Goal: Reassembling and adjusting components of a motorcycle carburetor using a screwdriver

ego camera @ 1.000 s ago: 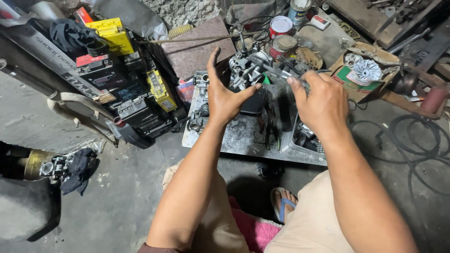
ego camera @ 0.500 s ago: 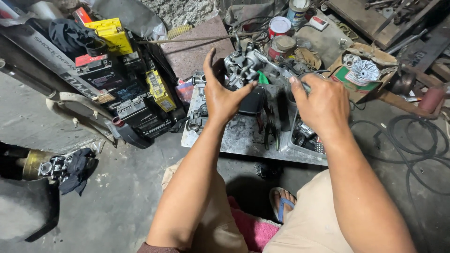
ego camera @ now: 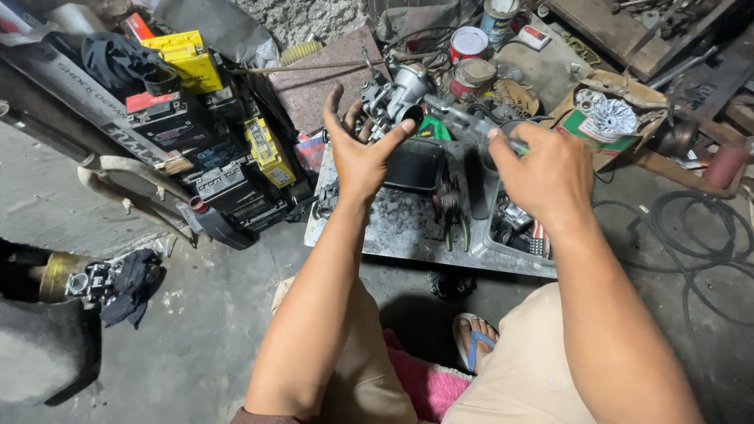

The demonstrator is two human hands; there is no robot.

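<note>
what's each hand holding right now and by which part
The left hand cradles a grey metal carburetor from below, thumb against its side. The right hand grips a thin tool by its rear end, tip towards the carburetor.

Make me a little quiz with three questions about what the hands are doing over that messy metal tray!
1. True or false: the left hand holds a grey metal carburetor.
2. What does the right hand grip? A) a hammer B) a thin tool with a green handle C) a paint can
3. What lies on the metal tray between the two forearms?

Key:
1. True.
2. B; its tip points at the carburetor.
3. Pliers with dark handles.
</note>
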